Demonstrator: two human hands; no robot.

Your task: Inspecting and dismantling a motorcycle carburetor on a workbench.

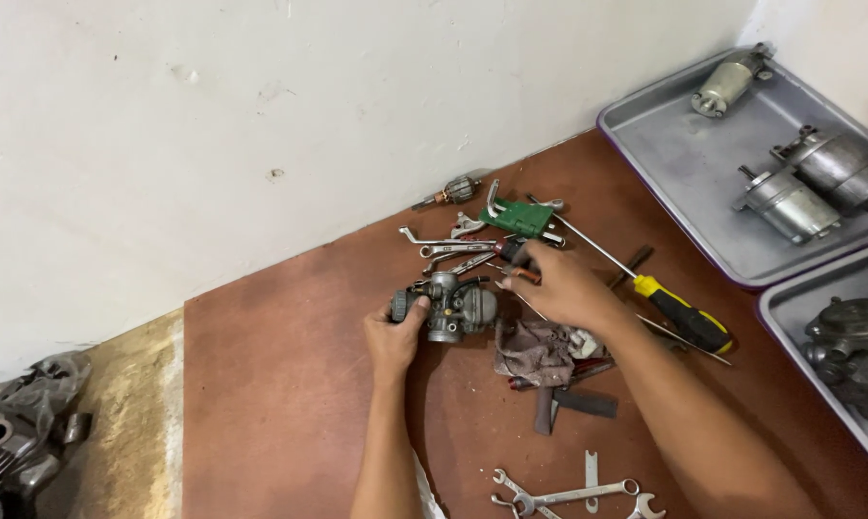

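Observation:
My left hand [393,336] grips a small grey metal carburetor [450,305] that rests on the red-brown board [280,384]. To its right, my right hand [559,285] is closed on the red-and-black handle of a small tool [514,254] among a pile of spanners [448,250] near the wall. A dirty grey rag [533,351] lies just below my right hand.
A yellow-and-black screwdriver [679,312], a green part [517,217] and a motor armature [450,192] lie near the wall. Grey trays [684,163] at right hold starter motors [790,204] and an engine part [852,351]. More spanners [559,496] lie near me. An engine cylinder [16,432] sits at left.

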